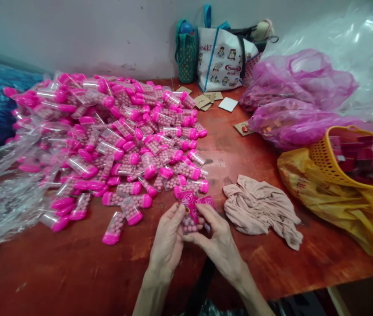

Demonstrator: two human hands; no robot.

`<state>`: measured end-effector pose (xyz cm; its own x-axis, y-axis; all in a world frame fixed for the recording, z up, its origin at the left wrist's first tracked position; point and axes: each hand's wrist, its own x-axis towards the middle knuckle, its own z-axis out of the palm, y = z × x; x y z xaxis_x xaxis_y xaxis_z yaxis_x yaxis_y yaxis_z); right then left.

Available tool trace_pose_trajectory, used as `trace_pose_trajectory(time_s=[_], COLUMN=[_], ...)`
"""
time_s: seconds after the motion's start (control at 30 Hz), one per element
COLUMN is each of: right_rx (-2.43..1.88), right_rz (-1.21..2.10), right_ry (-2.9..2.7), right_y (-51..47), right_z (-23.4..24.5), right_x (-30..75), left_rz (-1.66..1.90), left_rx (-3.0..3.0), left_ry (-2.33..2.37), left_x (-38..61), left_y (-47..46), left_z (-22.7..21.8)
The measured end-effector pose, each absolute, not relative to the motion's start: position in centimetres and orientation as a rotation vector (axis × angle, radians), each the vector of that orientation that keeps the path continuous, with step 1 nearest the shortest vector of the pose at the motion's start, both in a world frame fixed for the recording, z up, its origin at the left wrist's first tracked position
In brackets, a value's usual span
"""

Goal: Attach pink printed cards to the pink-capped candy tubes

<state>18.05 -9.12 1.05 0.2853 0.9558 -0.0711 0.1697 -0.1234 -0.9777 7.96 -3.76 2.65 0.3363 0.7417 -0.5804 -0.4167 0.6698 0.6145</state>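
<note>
Both my hands meet near the table's front edge around one clear candy tube (189, 217) filled with pink balls and bearing a pink label. My left hand (168, 241) pinches the tube from the left, thumb up along its side. From the right, my right hand (217, 239) grips the same tube and also holds a pink label card (207, 202) that sticks up behind its fingers. Just beyond the hands lies a big heap of like tubes with pink caps (120, 136), spread over the red-brown table (74, 267).
A crumpled beige cloth (260, 208) lies right of my hands. A yellow basket (353, 156) of red packets sits in a yellow bag at right, pink plastic bags (298, 101) behind it. Tote bags (221, 59) stand against the wall. Clear plastic sheeting (5, 197) covers the left.
</note>
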Motion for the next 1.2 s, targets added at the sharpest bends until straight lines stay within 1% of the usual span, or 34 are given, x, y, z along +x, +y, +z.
trace_pose_trajectory(time_s=[0.23,0.73,0.93,1.1,1.2], right_rx=[-1.509,-1.474,-1.471,-1.375,-1.306], right_rz=[0.826,0.668,0.839,1.099,1.223], right_ry=[-1.230,-1.129,-1.063,-0.871,-0.782], right_y=[-8.7,-8.9,-8.8,-8.9,-9.0], right_z=[0.5,-0.5,-0.3,-0.1,0.1], right_x=[18.1,18.1,18.2,18.7,18.8], left_rz=[0.755,0.795,0.827,0.828,0.854], left_rx=[0.439,0.450,0.465,0.776,0.865], left_ry=[0.945,0.810,0.934,1.031,1.049], left_x=[7.8,8.7,7.7,6.3,6.0], left_y=[-3.7,-4.4,-4.2,-3.7,-3.6], left_z=[2.6,2.7,2.0,1.3,1.2])
